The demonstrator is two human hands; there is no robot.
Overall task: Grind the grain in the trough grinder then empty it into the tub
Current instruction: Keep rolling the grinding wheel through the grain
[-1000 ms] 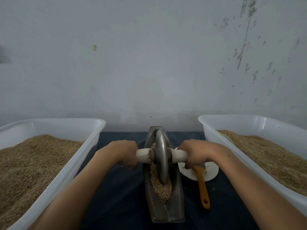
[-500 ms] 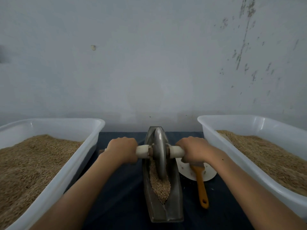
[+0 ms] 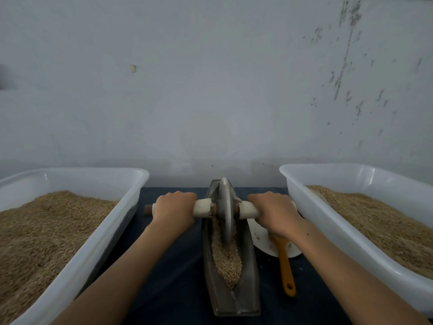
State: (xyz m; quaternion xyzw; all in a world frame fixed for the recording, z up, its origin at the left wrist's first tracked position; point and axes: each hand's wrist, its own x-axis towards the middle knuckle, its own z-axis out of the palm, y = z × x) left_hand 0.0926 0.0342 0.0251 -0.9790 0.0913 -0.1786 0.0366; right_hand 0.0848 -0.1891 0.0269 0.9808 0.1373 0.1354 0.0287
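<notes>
The left hand (image 3: pixel 174 211) and right hand (image 3: pixel 275 212) each wrap a clenched grip round the pale axle handle (image 3: pixel 202 208) of the grinding wheel (image 3: pixel 225 207); the wheel stands upright near the far end of the metal trough grinder (image 3: pixel 230 299) on the dark table (image 3: pixel 164 289) — grain (image 3: pixel 227 263) fills the channel; a white tub (image 3: pixel 328 231) of grain sits just right, another tub (image 3: pixel 98 240) left.

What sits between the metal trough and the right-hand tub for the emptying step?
A white plate carrying an orange-handled brush lies on the dark table between the grey metal trough grinder and the white plastic tub on the right. Lift the trough over them.
</notes>
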